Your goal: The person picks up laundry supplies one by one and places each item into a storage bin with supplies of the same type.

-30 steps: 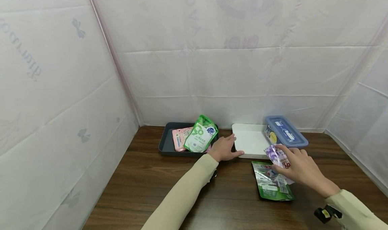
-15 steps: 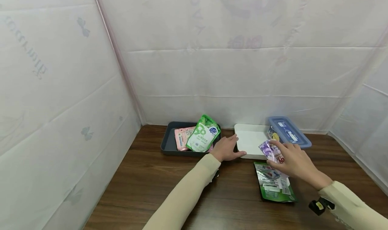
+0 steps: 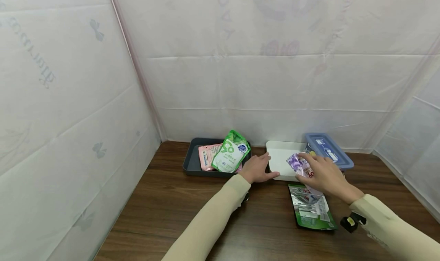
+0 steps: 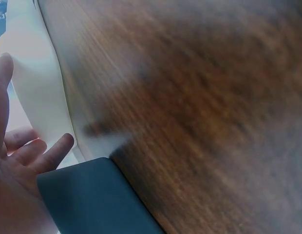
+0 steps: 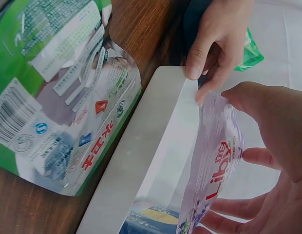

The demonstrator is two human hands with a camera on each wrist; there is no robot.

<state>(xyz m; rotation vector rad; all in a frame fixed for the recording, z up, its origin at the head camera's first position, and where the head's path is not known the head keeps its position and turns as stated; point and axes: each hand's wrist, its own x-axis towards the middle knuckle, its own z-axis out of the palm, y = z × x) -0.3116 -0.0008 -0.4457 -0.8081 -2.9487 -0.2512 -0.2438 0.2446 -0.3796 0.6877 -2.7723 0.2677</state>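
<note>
My right hand [image 3: 323, 177] pinches a purple and white Liby pouch [image 3: 300, 165] between thumb and fingers. In the head view the pouch overlaps the near side of a white tray [image 3: 278, 158]; the right wrist view shows it tilted beside the tray wall. My left hand [image 3: 255, 169] is at the tray's near left corner, its thumb and fingers spread against the edge. A green and silver pouch [image 3: 311, 207] lies flat on the table just in front of the white tray. At the tray's right end sits a container with a blue lid [image 3: 326, 150].
A dark grey tray [image 3: 192, 163] stands left of the white one. It holds a pink packet [image 3: 207, 157] and a green and white pouch [image 3: 230, 154] leaning on top. Pale fabric walls [image 3: 223, 85] enclose the brown wooden table [image 3: 172, 215] at the back and sides.
My right hand has carried the purple pouch left and away from me, from above the green pouch to over the white tray's near side. My left hand stays at the tray corner.
</note>
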